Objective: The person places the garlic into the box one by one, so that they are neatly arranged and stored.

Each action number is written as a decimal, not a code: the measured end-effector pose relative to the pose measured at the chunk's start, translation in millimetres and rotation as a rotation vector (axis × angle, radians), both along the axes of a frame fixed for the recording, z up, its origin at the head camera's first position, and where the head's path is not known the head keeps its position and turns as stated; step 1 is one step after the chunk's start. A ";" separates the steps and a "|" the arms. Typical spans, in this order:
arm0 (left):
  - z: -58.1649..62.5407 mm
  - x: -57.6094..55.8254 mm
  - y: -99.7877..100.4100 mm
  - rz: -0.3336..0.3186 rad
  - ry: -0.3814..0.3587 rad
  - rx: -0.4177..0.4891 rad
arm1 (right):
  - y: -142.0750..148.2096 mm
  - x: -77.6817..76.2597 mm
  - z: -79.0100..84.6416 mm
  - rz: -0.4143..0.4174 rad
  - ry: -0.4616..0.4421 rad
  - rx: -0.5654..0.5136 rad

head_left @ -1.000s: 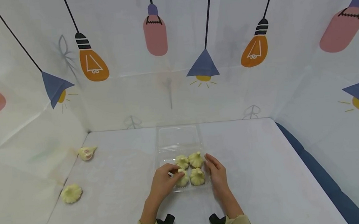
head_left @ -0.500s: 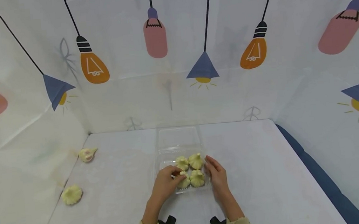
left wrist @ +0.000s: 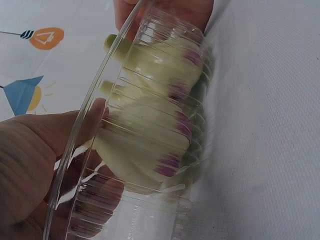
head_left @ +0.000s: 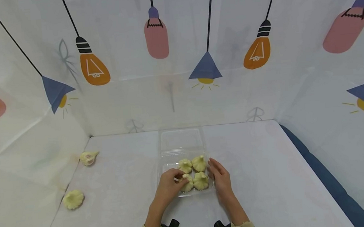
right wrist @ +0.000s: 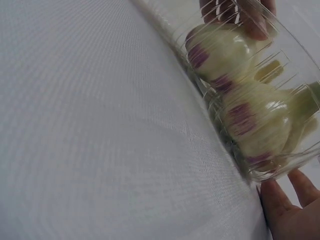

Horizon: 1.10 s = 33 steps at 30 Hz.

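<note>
A clear plastic clamshell box lies on the white table, its lid folded back. Inside are pale garlic bulbs in two rows: back left, back right, front right and front left. My left hand reaches over the box's left side and pinches the front-left garlic bulb near its stem. At the box's right wall, my right hand touches the plastic with nearly straight fingers. Purple patches mark the bulbs' lower parts, seen through the wall in both wrist views.
Two more garlic bulbs lie at the table's left edge: one farther back, one nearer. A white curtain printed with lamps surrounds the back and sides. Dark blue cloth shows along the right edge.
My left hand and the front-left garlic bulb have shifted very slightly right, closer to the front-right bulb. The right hand stays at the box's right wall.
</note>
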<state>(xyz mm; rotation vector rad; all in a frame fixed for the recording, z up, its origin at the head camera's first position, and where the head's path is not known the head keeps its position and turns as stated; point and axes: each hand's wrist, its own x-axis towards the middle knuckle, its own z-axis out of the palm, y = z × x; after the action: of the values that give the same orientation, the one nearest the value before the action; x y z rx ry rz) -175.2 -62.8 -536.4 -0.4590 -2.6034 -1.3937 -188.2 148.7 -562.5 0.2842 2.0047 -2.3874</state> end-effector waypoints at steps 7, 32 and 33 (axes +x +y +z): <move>-2.2 1.6 -1.0 -0.007 -0.027 -0.009 | 2.6 -1.0 -1.4 0.010 -0.009 0.009; 1.9 2.3 -3.7 -0.005 -0.023 0.007 | 3.3 -2.9 3.4 0.004 -0.034 -0.039; 2.7 2.6 -4.3 -0.006 -0.021 0.011 | 2.8 -3.4 3.4 0.003 -0.034 -0.040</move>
<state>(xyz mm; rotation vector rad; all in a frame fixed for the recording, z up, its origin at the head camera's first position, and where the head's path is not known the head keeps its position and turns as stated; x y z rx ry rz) -172.7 -67.1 -533.7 -0.4537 -2.6117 -1.4212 -191.6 151.5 -559.1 0.3193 1.9393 -2.4008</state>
